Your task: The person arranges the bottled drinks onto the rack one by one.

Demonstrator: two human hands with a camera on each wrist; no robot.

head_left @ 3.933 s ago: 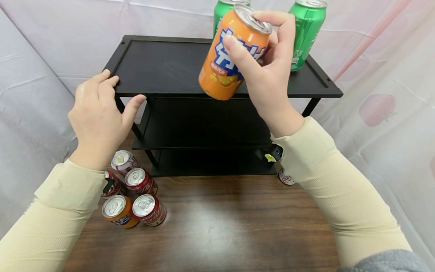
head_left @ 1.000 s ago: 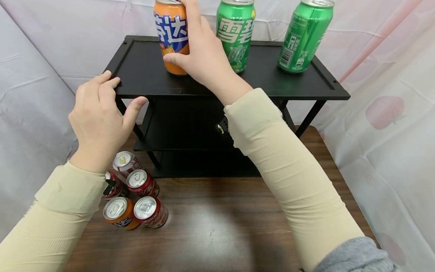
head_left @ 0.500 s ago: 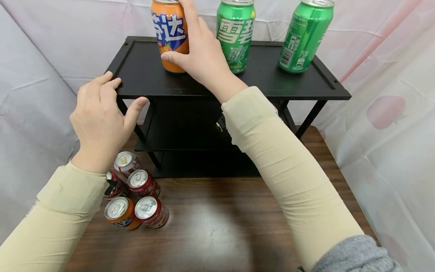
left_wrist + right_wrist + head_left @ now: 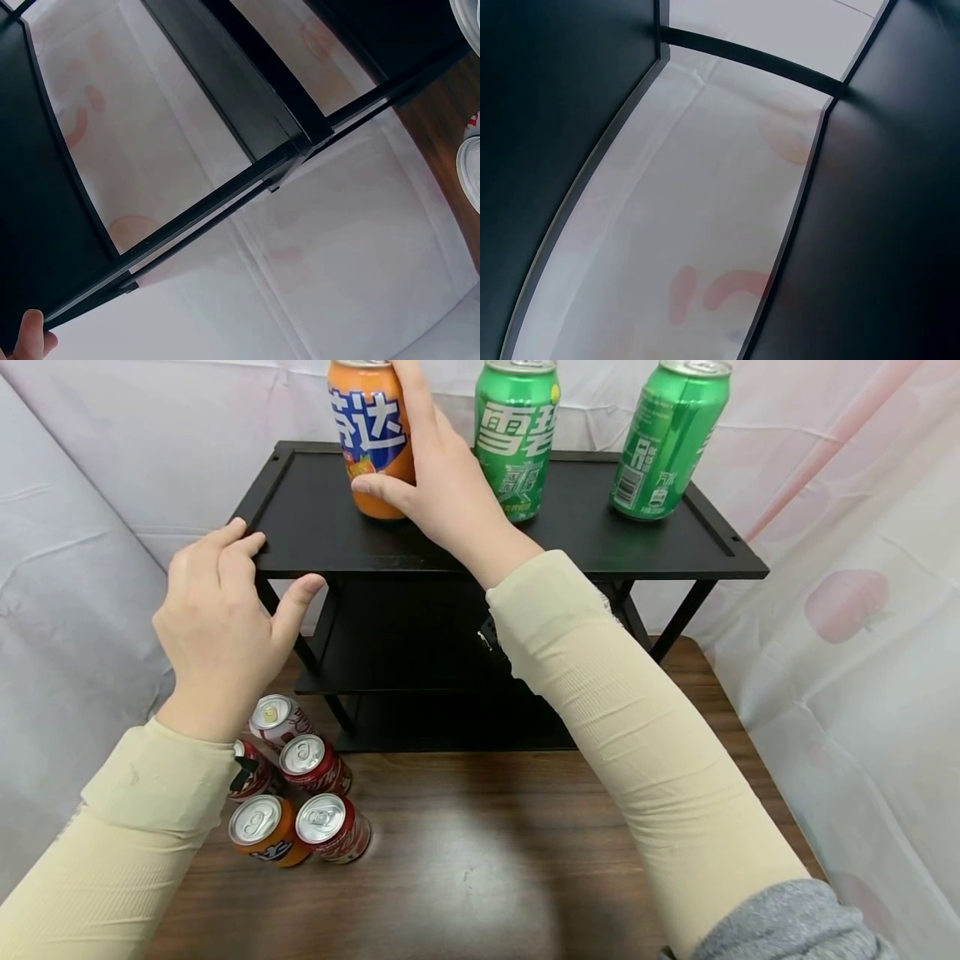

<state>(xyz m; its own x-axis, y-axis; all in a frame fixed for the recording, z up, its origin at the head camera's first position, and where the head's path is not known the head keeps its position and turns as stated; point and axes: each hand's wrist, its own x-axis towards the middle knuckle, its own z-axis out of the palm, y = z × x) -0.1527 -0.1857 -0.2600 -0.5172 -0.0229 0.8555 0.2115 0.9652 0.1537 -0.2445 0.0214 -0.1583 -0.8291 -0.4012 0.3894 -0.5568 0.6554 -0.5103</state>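
My right hand (image 4: 453, 481) grips an orange soda can (image 4: 378, 456) at the left part of the top board of a black rack (image 4: 300, 527). Its thumb lies low across the front and a finger reaches up near the lid. The can stands upright, its top edge cut off by the frame. Right of it are two green soda cans (image 4: 517, 452), also upright on that board. My left hand (image 4: 217, 618) rests its fingertips on the rack's front left corner, thumb spread out. In the left wrist view, fingertips (image 4: 30, 334) show at the board's edge.
Several cans stand on the wooden table (image 4: 465, 860) left of the rack: an orange can (image 4: 281, 843), red cans (image 4: 345, 835) and a pale one (image 4: 296, 722). Two lower boards (image 4: 405, 635) sit beneath the top. White curtains (image 4: 825, 610) enclose the sides and back.
Since the earliest frame, my right hand has carried the orange can from in front of the rack leftward and back onto the top board. Over the last second it shifts slightly left. The left hand stays put.
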